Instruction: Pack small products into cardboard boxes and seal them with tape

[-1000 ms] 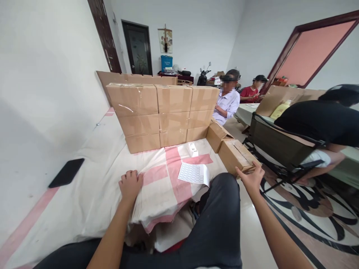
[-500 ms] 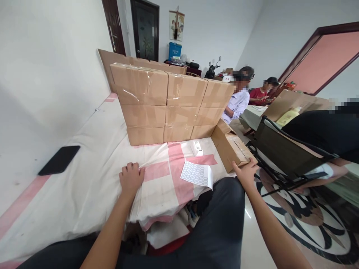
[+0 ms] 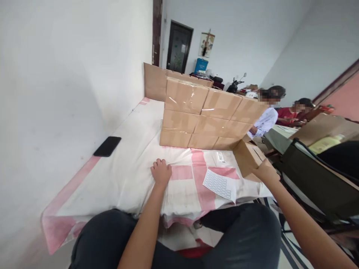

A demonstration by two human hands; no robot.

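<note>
My left hand (image 3: 161,172) rests on the cloth-covered table (image 3: 134,168), fingers a little curled and apart, holding nothing. At the right, my right hand (image 3: 266,172) grips the near end of an open brown cardboard box (image 3: 246,158). A sheet of small printed labels (image 3: 218,183) lies between the hands, its right edge curling over the table's front. Behind it sits a small white box (image 3: 221,157) with a printed label. Taped brown cartons (image 3: 207,116) stand as a wall, stacked in three rows, at the back of the table.
A black phone (image 3: 107,146) lies at the left near the wall. Behind the cartons stands a cardboard panel (image 3: 153,82). A folding chair (image 3: 314,183) is close on the right. Two people (image 3: 266,119) sit beyond the cartons, and another person's dark clothing shows at the right edge.
The view has swung left, so everything appears further right. My right hand has shifted its hold on the cardboard box. My left hand stays on the cloth.
</note>
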